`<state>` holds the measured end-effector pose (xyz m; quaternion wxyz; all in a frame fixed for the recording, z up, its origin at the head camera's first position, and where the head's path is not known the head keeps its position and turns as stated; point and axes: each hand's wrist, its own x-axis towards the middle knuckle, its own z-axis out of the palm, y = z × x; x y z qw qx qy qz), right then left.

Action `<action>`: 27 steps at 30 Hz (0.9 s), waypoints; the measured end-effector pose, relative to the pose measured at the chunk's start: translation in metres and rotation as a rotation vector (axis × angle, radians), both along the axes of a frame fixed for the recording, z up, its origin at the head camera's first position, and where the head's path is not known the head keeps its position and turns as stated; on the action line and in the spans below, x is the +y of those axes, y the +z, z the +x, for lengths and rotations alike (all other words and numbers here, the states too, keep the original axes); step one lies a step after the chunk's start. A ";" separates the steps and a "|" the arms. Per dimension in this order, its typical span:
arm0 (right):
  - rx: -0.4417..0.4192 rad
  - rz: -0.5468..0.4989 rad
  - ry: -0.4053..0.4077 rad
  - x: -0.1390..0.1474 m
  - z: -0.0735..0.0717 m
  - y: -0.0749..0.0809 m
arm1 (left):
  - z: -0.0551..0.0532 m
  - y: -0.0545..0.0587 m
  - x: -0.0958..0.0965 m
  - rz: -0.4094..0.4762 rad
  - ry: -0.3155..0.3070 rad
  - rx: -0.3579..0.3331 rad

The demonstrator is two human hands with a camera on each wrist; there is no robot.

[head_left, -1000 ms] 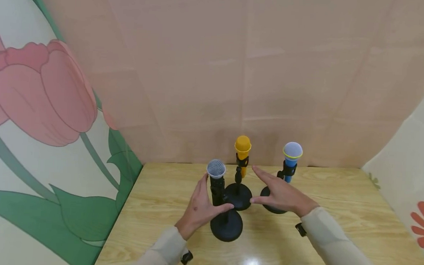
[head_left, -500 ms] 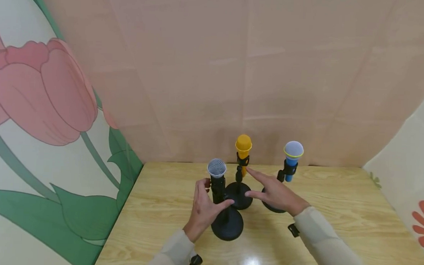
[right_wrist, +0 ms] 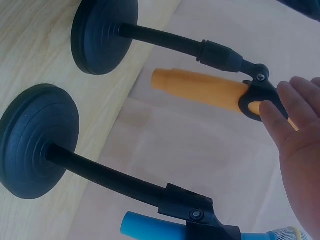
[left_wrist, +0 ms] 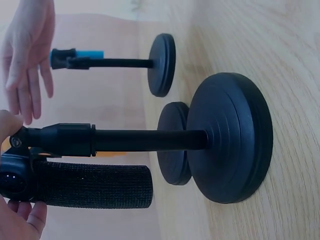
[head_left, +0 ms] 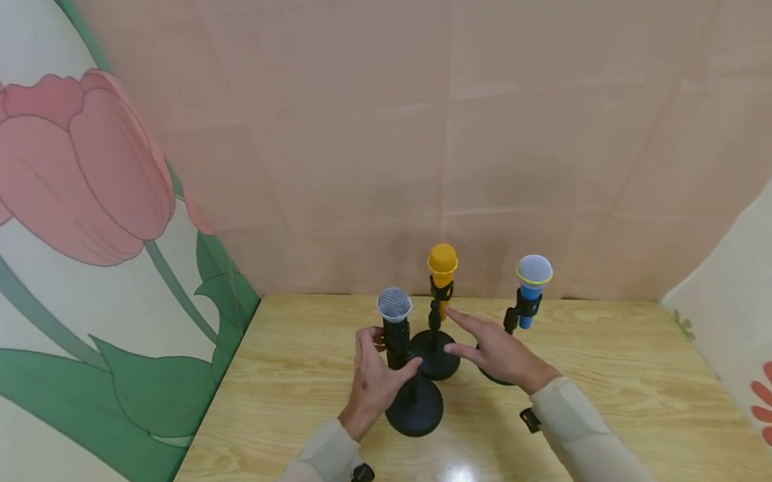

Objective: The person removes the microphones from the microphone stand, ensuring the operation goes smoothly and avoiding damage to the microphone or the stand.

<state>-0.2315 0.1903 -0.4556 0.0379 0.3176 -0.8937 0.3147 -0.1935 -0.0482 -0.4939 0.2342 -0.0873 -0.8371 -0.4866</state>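
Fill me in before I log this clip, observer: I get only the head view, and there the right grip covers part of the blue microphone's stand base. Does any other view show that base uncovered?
Observer: Yes, the left wrist view shows that base with nothing in front of it, resting on the table.
Operator: Good. The clip on the orange microphone is too small for me to make out. What sits at its joint?
Observer: A screw; its head shows plainly in the right wrist view.
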 end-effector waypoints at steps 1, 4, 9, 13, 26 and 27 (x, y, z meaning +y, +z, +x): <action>0.005 -0.003 0.001 0.000 0.000 -0.001 | 0.000 0.001 0.000 0.000 0.002 -0.004; 0.015 -0.013 0.003 -0.001 0.000 -0.003 | -0.001 0.002 -0.001 0.006 -0.005 -0.006; 0.006 -0.036 0.009 -0.004 -0.001 -0.005 | -0.006 0.001 -0.004 0.016 -0.047 -0.002; -0.030 -0.040 0.004 -0.006 -0.001 -0.004 | -0.011 0.000 -0.008 0.030 -0.126 0.006; -0.089 -0.052 -0.009 -0.011 -0.006 -0.001 | -0.032 0.009 -0.025 0.096 -0.458 -0.122; -0.087 -0.057 -0.003 -0.012 -0.007 -0.001 | -0.033 0.009 -0.026 0.111 -0.489 -0.130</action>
